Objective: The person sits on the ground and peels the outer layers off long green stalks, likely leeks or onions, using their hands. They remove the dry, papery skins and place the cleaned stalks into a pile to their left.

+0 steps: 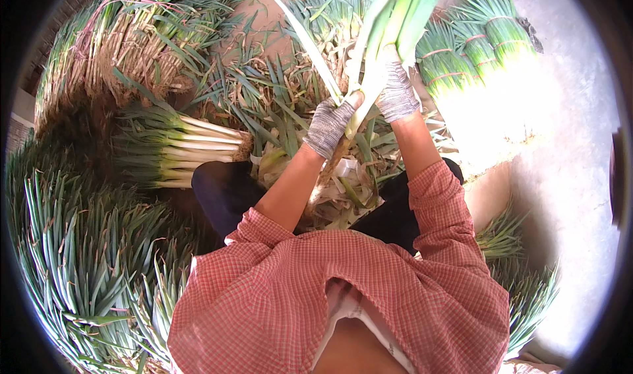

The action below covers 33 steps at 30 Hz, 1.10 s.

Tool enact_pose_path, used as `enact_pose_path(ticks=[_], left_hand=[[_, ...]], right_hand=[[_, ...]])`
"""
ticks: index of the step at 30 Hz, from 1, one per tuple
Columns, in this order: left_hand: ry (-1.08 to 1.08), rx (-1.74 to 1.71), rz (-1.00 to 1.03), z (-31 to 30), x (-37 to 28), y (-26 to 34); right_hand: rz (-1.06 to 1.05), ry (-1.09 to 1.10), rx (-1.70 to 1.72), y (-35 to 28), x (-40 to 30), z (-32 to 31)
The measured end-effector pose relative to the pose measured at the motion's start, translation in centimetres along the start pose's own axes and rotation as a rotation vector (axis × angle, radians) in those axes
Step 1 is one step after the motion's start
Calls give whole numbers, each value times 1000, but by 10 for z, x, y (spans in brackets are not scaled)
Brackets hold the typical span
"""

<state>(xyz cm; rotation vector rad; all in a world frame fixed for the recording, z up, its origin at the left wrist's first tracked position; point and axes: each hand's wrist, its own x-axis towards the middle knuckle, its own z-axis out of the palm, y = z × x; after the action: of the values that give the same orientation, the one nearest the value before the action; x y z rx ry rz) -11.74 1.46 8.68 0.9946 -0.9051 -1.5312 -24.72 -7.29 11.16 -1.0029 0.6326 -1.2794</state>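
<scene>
Both my hands wear grey knitted gloves and hold one large green onion, its broad green leaves pointing away from me. My left hand grips the pale stalk, with a leaf splayed off to the left of it. My right hand is closed around the plant higher up, where the leaves fan out. The root end runs down toward my lap and is partly hidden by my left wrist. Under my hands lies a heap of stripped leaves and papery skins.
Cleaned green onions lie in a row beside my left knee. Large untrimmed piles stand at the upper left and lower left. Tied bundles lie at the right on the pale floor, their white ends washed out by glare.
</scene>
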Motion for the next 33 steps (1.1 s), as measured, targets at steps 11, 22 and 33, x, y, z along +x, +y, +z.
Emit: enact_pose_path(ticks=[11, 22, 33], left_hand=[[-117, -777, -66, -35, 17, -37], [-502, 1558, -179, -132, 1, -34], [-331, 1903, -229, -146, 54, 0]], right_hand=[[-48, 45, 488, -40, 2, -74], [-328, 404, 5, -196, -4, -318], [-663, 819, -317, -241, -52, -345]])
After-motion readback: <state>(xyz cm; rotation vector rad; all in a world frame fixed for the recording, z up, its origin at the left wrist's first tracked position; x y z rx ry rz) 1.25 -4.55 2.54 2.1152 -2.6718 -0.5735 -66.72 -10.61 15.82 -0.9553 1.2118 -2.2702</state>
